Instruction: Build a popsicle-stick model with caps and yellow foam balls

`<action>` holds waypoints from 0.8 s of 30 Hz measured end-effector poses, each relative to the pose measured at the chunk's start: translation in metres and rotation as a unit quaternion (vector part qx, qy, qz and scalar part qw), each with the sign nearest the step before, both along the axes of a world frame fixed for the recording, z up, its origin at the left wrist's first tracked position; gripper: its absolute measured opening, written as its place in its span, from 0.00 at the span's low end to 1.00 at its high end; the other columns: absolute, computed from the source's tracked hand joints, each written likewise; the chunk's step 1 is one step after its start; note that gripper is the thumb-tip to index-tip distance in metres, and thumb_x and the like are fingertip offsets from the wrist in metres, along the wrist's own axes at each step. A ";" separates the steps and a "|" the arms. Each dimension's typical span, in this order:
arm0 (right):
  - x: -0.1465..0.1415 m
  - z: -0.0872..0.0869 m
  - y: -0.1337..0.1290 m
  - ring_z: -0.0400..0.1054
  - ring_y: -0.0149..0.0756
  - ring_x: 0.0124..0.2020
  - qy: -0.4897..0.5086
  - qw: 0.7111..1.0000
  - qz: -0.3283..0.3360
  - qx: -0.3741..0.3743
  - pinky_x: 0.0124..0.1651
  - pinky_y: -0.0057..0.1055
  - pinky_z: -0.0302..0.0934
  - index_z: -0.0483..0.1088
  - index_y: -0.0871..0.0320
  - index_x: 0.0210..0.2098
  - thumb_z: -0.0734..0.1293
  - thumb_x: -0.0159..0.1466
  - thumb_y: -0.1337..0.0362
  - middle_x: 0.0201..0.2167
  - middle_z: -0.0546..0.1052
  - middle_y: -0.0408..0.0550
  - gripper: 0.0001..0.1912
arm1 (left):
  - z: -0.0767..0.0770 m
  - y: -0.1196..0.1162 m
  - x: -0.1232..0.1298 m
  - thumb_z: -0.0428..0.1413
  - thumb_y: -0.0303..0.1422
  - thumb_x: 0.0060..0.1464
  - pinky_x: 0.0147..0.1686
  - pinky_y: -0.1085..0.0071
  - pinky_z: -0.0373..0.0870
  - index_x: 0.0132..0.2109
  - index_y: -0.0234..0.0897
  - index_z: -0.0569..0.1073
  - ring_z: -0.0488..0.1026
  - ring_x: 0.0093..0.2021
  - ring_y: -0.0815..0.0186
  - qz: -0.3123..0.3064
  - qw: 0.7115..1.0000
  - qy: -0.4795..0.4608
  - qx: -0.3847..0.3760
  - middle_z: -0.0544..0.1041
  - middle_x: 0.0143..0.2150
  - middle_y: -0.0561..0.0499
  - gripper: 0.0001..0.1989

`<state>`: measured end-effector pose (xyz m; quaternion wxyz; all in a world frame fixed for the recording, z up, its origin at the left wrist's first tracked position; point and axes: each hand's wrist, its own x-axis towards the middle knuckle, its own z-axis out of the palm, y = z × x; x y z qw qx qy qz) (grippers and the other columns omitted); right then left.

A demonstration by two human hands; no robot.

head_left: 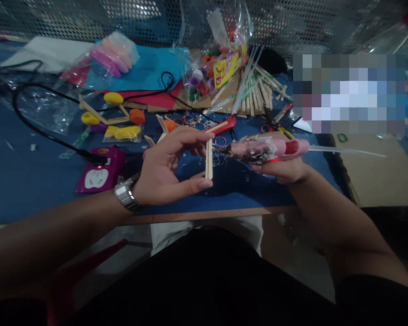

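Between the thumb and fingers of my left hand (172,167) is a small frame of wooden sticks (209,159), its near side upright in view. My right hand (282,168) is wrapped round a pink glue gun (255,150) with a worn, glue-smeared front. The gun's dark nozzle points left and meets or nearly touches the stick frame; the exact contact is too small to tell. A clear glue stick (347,151) sticks out of the gun's back. A red light glows by my right fingers.
A purple power socket (102,171) with a black cable lies left. Behind are a stick piece with yellow and orange clay (114,98), a red cutter (229,124), pliers (277,124), loose sticks (255,93) and bagged clay (114,54). Cardboard (381,174) lies right.
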<state>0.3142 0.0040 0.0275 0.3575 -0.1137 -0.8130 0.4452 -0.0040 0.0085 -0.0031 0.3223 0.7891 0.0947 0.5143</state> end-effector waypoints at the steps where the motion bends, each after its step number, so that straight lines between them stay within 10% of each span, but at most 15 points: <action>1: 0.000 0.000 0.000 0.78 0.38 0.77 -0.001 1.000 0.003 -0.002 0.83 0.32 0.65 0.80 0.41 0.75 0.76 0.77 0.69 0.72 0.85 0.39 0.30 | 0.000 0.000 0.000 0.82 0.44 0.58 0.50 0.58 0.91 0.77 0.45 0.80 0.84 0.51 0.57 0.002 1.000 -0.002 -0.005 0.84 0.59 0.41 0.44; 24: 0.000 0.001 -0.007 0.84 0.53 0.70 -0.039 0.987 -0.111 -0.110 0.81 0.52 0.73 0.90 0.36 0.58 0.84 0.67 0.50 0.60 0.92 0.42 0.20 | -0.005 -0.004 0.004 0.81 0.54 0.57 0.48 0.52 0.88 0.76 0.50 0.80 0.83 0.49 0.54 0.011 1.000 -0.016 -0.021 0.84 0.58 0.43 0.44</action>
